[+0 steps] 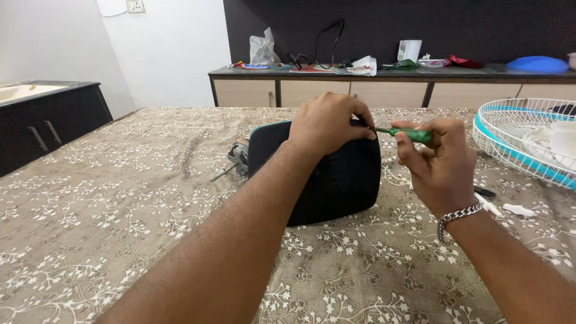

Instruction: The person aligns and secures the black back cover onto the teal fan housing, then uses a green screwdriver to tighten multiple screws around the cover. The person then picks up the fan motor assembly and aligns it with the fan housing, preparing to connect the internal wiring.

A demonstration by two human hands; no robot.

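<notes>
2 hands [327, 123] [441, 159], 1 green screwdriver [411, 134], 1 black motor housing [336, 180].

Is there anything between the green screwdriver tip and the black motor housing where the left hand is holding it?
Nothing visible. The right hand holds the green screwdriver, its tip reaching the black motor housing beside the left hand.

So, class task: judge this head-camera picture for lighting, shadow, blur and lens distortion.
Head view: even, soft light, with only a faint shadow under the black motor housing; left hand, right hand and green screwdriver are sharp; wide-angle stretch enlarges the forearms at the lower edge; the white fan guard is cut by the frame.
</notes>
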